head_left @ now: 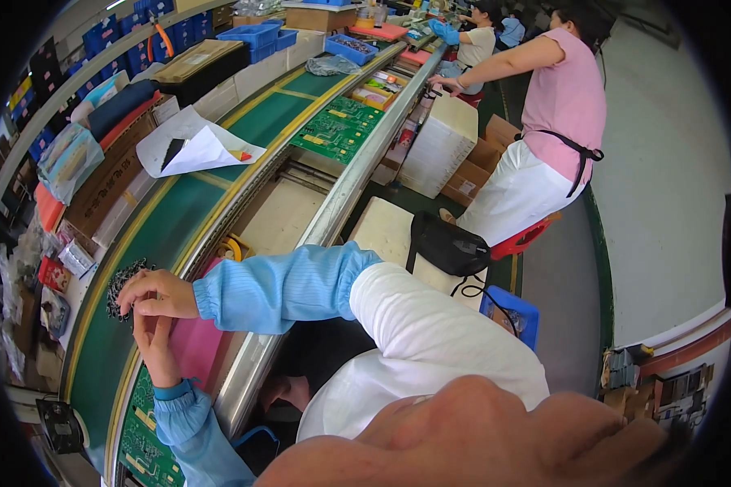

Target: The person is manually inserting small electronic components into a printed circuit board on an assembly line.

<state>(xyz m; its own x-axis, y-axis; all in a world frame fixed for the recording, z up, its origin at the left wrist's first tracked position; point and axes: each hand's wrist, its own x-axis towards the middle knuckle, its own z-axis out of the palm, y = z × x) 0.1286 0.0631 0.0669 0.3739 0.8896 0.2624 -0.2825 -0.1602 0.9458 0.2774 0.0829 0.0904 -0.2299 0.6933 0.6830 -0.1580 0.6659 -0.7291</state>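
Observation:
Over the green conveyor belt at the left, my two hands meet beside a heap of small dark components [128, 280]. My right hand [161, 294] reaches across from the right, its bent fingers at the heap's near edge. From below comes my left hand [159, 351], fingers pointing up and bunched under the right hand's fingertips. Whatever sits between the fingers is too small or hidden to name. Light-blue sleeve covers are on both forearms. Below my left hand, green circuit boards [148, 430] lie along the rail. A pink sheet [196, 345] lies beside my wrists.
Another green circuit board [339, 130] sits farther up the line. White paper [195, 144] lies on the belt. A metal rail [333, 211] runs along its near side. A black pouch [449, 245] rests on a pale surface. Co-workers, one in pink [562, 97], are at the far right.

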